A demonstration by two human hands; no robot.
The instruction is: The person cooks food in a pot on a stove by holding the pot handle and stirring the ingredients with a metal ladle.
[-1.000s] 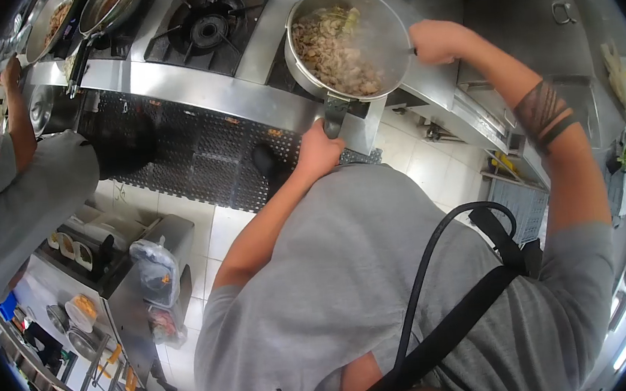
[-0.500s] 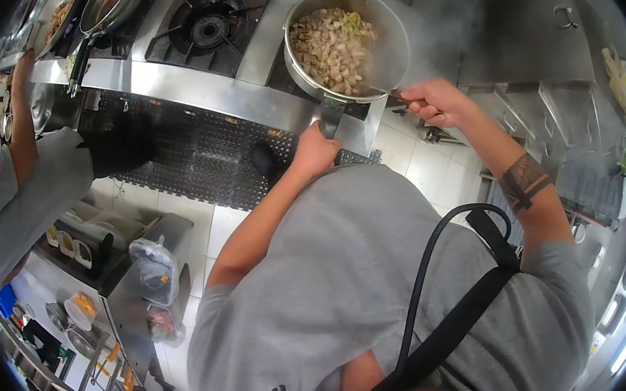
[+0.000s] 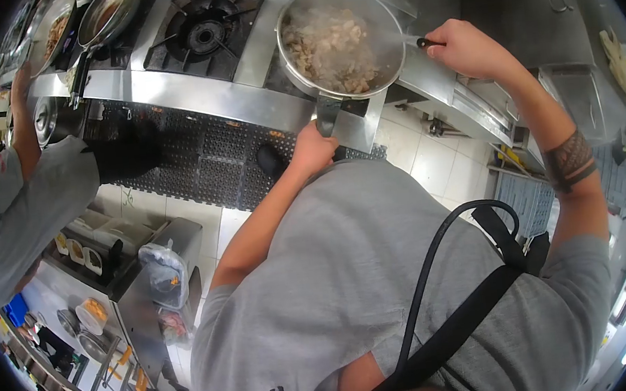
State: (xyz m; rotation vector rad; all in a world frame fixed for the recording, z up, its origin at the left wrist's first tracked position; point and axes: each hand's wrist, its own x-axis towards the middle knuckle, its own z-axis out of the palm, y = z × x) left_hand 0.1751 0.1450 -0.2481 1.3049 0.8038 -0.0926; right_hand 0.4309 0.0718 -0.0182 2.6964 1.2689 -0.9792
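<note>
A large metal pot (image 3: 286, 52) on the stove holds small light-brown chunks of food (image 3: 340, 42), with some green among them. Steam blurs part of the contents. My left hand (image 3: 314, 149) is closed around the pot's dark handle (image 3: 328, 115) at the near side. To the right of the rim, my right hand (image 3: 458, 47) grips the dark end of a cooking utensil (image 3: 430, 42). Its pale metal shaft reaches over the rim into the pot; the working end is hidden by steam and food.
A bare burner (image 3: 205, 34) lies left of the pot. Farther left stand a frying pan (image 3: 109, 17) and another pan with food (image 3: 52, 32), near a co-worker's arm (image 3: 24, 125). A steel cabinet (image 3: 518, 17) is at right, a perforated mat (image 3: 210, 149) below the stove.
My right hand has moved up and to the right with the utensil, away from the pot's near rim. The food looks stirred and steamier. My left hand stays on the handle.
</note>
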